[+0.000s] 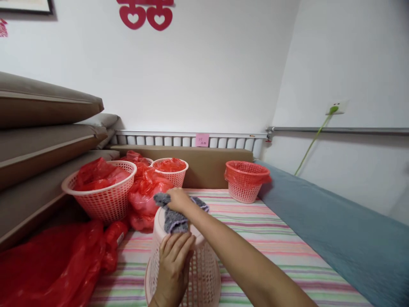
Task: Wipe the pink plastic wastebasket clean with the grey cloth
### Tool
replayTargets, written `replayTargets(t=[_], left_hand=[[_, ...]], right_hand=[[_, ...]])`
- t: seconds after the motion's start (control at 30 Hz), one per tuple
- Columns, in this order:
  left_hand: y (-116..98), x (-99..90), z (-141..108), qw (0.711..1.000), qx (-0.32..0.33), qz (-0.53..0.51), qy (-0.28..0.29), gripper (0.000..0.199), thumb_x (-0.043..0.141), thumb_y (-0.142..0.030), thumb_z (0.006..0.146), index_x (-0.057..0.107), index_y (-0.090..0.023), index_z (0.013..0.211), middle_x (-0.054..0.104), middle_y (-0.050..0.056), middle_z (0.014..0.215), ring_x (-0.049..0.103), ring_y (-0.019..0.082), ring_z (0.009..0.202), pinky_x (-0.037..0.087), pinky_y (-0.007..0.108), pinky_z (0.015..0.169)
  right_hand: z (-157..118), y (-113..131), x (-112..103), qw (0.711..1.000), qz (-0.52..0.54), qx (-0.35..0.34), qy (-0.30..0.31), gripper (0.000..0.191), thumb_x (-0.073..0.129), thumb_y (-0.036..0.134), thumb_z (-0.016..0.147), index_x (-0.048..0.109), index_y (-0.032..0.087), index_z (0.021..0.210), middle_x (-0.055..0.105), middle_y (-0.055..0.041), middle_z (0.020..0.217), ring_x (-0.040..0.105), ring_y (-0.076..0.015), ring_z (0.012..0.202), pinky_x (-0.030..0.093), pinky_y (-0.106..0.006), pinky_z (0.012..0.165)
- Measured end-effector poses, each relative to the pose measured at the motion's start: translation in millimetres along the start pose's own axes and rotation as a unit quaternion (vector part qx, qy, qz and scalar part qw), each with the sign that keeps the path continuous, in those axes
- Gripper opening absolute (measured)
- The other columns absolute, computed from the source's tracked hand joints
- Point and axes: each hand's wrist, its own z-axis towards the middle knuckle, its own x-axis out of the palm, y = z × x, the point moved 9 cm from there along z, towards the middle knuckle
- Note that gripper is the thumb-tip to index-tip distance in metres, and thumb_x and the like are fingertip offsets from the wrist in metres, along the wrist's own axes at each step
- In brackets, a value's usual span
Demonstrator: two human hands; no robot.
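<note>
A pale pink plastic basket (204, 273) stands upside down on the striped sheet, close in front of me. Its base faces up, partly covered by a grey fluffy cloth (176, 221) with a purple edge. My right hand (179, 200) is closed on the cloth at the far side of the base. Lower down, my left hand (174, 260) rests against the near side of the basket, its fingers pressed together and their tips by the base's edge and the cloth. The basket's wide rim (148, 281) sits on the sheet.
Baskets with red bags stand at the left (108, 200) and back (179, 177); a red-topped basket (244, 194) is at the back right. Red plastic (54, 260) lies at the front left beside stacked cushions (41, 140). A blue-grey padded edge (326, 213) runs along the right.
</note>
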Motion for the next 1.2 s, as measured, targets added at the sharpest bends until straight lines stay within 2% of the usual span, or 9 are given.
replayTargets(t=[0.13,0.23,0.33,0.47,0.67,0.8,0.93,1.1,1.2], left_hand=[[3.3,2.5,-3.1,1.0,0.014,0.007,0.005,0.036,0.049,-0.01,0.087,0.054,-0.019,0.122,0.071,0.006,0.106,0.061,0.022,0.099,0.039,0.038,0.089],[1.9,-1.5,-4.1,0.998,0.041,0.04,-0.028,0.035,0.053,-0.012,0.084,0.056,-0.018,0.118,0.07,0.009,0.106,0.06,0.027,0.102,0.04,0.044,0.091],[0.1,-8.0,-2.3,0.996,0.042,0.044,-0.067,0.029,0.054,-0.011,0.082,0.059,-0.015,0.11,0.069,0.013,0.103,0.057,0.03,0.104,0.043,0.046,0.09],[-2.9,-6.6,1.9,0.999,0.017,0.027,-0.038,0.023,0.054,-0.009,0.084,0.061,-0.017,0.104,0.071,0.009,0.097,0.058,0.026,0.098,0.042,0.044,0.09],[-4.9,-4.6,4.1,1.0,-0.002,0.015,0.011,0.033,0.052,-0.01,0.087,0.056,-0.019,0.118,0.068,0.006,0.113,0.057,0.023,0.106,0.036,0.043,0.097],[-2.4,-5.5,5.6,1.0,-0.015,0.009,0.01,0.032,0.052,-0.011,0.087,0.056,-0.021,0.117,0.069,0.005,0.113,0.058,0.022,0.107,0.037,0.042,0.097],[-1.3,-2.5,1.7,1.0,-0.024,0.008,0.011,0.031,0.051,-0.01,0.087,0.056,-0.021,0.115,0.069,0.006,0.111,0.058,0.022,0.107,0.038,0.043,0.098],[5.1,2.7,-8.4,0.999,-0.033,-0.015,0.032,0.046,0.043,-0.006,0.087,0.045,-0.023,0.13,0.064,0.006,0.124,0.053,0.02,0.119,0.034,0.044,0.105],[33.1,-5.2,-12.6,0.995,-0.093,-0.034,0.011,0.058,0.055,-0.029,0.087,0.032,-0.018,0.139,0.051,0.015,0.137,0.04,0.027,0.132,0.03,0.052,0.109]], right_hand=[[-10.8,58.2,8.2,0.984,0.054,-0.162,0.049,0.021,0.063,0.023,0.069,0.067,0.022,0.09,0.069,-0.0004,0.089,0.06,-0.0152,0.08,0.041,-0.021,0.07],[-29.3,64.7,7.3,0.964,0.121,-0.221,0.088,0.016,0.061,0.023,0.07,0.066,0.019,0.085,0.068,0.0013,0.081,0.057,-0.0129,0.07,0.04,-0.02,0.064],[-38.5,39.3,0.5,0.973,0.124,-0.178,0.077,0.018,0.061,0.02,0.068,0.066,0.021,0.085,0.068,0.0031,0.081,0.058,-0.0129,0.071,0.039,-0.02,0.065],[-34.5,-7.9,-12.5,0.998,0.051,-0.046,-0.003,0.024,0.059,0.02,0.07,0.068,0.023,0.092,0.069,-0.0019,0.097,0.059,-0.0183,0.093,0.038,-0.024,0.08],[-23.6,-62.2,-13.6,0.993,-0.003,0.114,-0.03,0.031,0.051,0.022,0.078,0.067,0.02,0.104,0.067,-0.0122,0.105,0.06,-0.0234,0.097,0.04,-0.029,0.079],[-37.7,-88.4,-18.6,0.986,-0.019,0.163,-0.024,0.028,0.048,0.02,0.08,0.069,0.017,0.099,0.069,-0.0146,0.099,0.062,-0.0247,0.093,0.039,-0.031,0.079],[-78.3,-90.8,-26.0,0.987,-0.026,0.156,-0.035,0.027,0.051,0.016,0.076,0.068,0.021,0.097,0.068,-0.0098,0.102,0.06,-0.0225,0.097,0.037,-0.027,0.08],[-119.9,-68.2,-30.5,0.989,-0.037,0.126,-0.067,0.021,0.056,0.014,0.069,0.065,0.02,0.087,0.065,-0.0079,0.094,0.055,-0.0233,0.093,0.037,-0.027,0.077],[-126.6,-54.4,-30.3,0.991,-0.016,0.101,-0.081,0.022,0.055,0.012,0.068,0.064,0.02,0.087,0.063,-0.0066,0.093,0.053,-0.0227,0.093,0.036,-0.028,0.079]])
